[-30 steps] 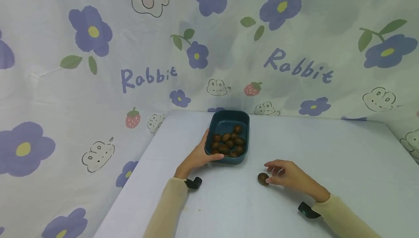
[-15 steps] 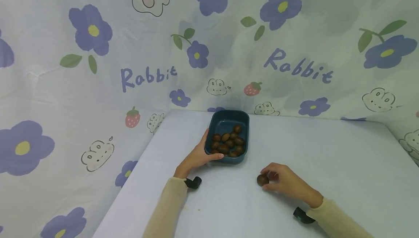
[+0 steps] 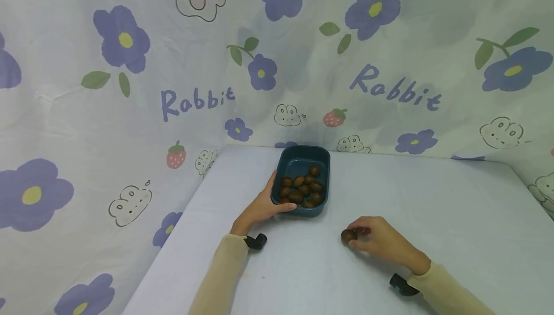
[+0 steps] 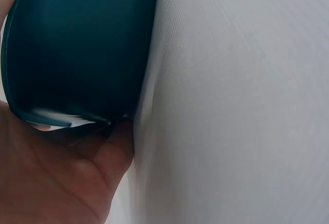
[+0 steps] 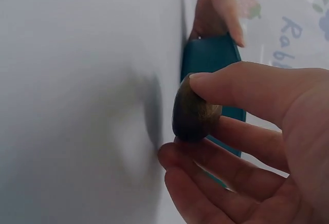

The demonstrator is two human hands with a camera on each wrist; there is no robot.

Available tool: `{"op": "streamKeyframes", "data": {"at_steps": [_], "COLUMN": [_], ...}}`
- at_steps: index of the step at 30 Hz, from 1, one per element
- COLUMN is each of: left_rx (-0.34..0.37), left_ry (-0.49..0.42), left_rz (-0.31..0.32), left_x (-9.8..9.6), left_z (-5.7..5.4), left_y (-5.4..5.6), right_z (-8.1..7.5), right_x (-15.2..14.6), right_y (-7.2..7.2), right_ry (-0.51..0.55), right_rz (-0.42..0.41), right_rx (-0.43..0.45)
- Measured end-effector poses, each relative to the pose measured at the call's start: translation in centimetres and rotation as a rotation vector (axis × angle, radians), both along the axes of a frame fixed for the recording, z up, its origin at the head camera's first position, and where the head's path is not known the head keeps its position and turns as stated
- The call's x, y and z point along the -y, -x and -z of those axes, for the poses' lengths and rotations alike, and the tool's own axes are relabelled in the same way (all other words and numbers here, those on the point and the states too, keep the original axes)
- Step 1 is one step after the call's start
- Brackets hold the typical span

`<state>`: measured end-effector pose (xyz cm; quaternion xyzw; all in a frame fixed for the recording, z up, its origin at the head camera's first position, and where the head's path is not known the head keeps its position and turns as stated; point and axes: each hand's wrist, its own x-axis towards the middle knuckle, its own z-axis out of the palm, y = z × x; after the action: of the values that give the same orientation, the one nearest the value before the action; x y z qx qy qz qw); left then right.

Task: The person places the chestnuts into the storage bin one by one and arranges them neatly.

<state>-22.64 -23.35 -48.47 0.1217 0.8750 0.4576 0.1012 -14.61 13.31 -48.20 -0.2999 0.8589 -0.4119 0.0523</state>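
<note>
A dark teal plastic box (image 3: 322, 209) stands towards the back of the white table, holding several brown nut-like things (image 3: 296, 196) in its near half. My left hand (image 3: 261, 207) grips its near left corner, thumb across the front side. In the left wrist view, fingertips (image 4: 119, 147) reach in at the box's lower edge. To the right and nearer, my right hand (image 3: 381, 242) pinches one dark brown, rounded nut-like thing (image 5: 193, 110) between thumb and fingers. It is at or just above the tabletop; I cannot tell whether it touches.
White cloth covers the table (image 3: 433, 199). Behind it and on the left hangs a printed curtain (image 3: 303, 65) with flowers and rabbits. A black wrist camera (image 3: 403, 284) sits under the right sleeve, and another black wrist camera (image 3: 256, 242) by the left.
My right hand has come in around the nut-like thing, and its fingers have drawn together on it. The left hand and the box have stayed in place.
</note>
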Motion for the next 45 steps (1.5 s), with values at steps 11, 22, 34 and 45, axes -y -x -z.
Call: {"op": "streamKeyframes", "data": {"at_steps": [11, 22, 34, 45], "left_rx": [0.001, -0.012, -0.016, -0.01], "left_ry": [0.01, 0.009, 0.023, 0.007], "left_rz": [-0.004, 0.01, -0.002, 0.01], "left_x": [0.0, -0.2, 0.0, 0.1], "left_z": [-0.2, -0.2, -0.1, 0.1], "left_y": [0.0, 0.2, 0.1, 0.1], "right_z": [-0.3, -1.8, -4.5, -4.3], "right_x": [-1.0, -2.2, -1.9, 0.6], "right_y": [0.7, 2.0, 6.6, 10.9], "right_ry": [0.103, 0.201, 0.282, 0.284], "right_rz": [0.043, 0.18, 0.262, 0.274], "right_rx": [0.044, 0.165, 0.21, 0.19]}}
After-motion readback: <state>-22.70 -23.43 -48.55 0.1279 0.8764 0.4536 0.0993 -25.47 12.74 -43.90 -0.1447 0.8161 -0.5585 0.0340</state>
